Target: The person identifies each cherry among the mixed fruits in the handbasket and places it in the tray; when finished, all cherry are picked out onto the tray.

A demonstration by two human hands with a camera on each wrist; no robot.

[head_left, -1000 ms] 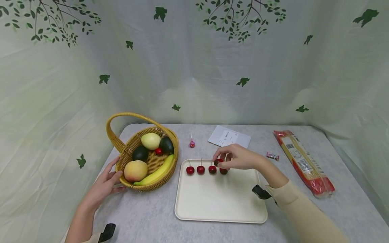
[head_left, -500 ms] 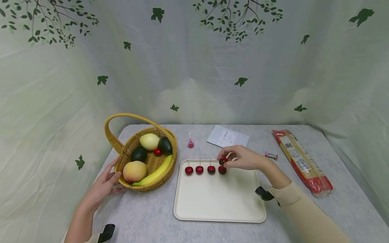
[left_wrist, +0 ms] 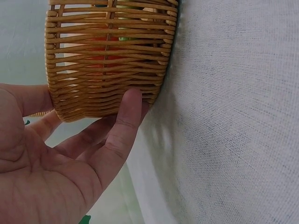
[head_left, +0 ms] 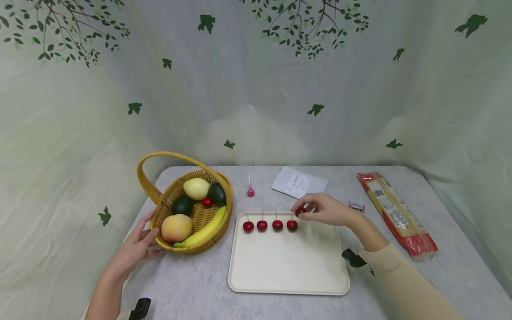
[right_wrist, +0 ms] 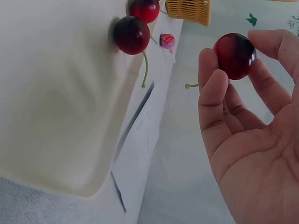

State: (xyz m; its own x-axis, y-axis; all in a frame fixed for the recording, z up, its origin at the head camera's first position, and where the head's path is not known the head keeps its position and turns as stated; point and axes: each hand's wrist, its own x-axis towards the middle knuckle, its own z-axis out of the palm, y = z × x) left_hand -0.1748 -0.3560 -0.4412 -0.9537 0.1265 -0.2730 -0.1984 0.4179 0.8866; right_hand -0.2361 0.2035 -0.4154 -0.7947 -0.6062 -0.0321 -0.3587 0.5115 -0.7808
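My right hand (head_left: 326, 209) pinches a dark red cherry (right_wrist: 236, 56) between thumb and fingertips, above the tray's back right part. The cherry's green stem (right_wrist: 190, 86) sticks out past the fingers. On the cream tray (head_left: 288, 271) several cherries, one of them a cherry (head_left: 292, 225) closest to this hand, stand in a row along the back edge, stems up. At the left, my left hand (head_left: 138, 242) holds the side of a wicker basket (left_wrist: 110, 65), thumb at the rim and fingers along the outer wall. Inside lie a peach (head_left: 176, 228), a banana (head_left: 204, 229) and other fruit.
Behind the tray lie a lollipop (head_left: 250, 191) and a white paper (head_left: 299, 182). A small wrapped candy (head_left: 356, 206) and a long pack of noodles (head_left: 398, 215) lie on the right. The basket's tall handle (head_left: 172, 154) arches up at the back left. A curtain (head_left: 256, 89) hangs behind the table.
My right hand has moved right along the tray's back edge with the cherry, uncovering the rightmost cherry in the row. The left hand stays at the basket.
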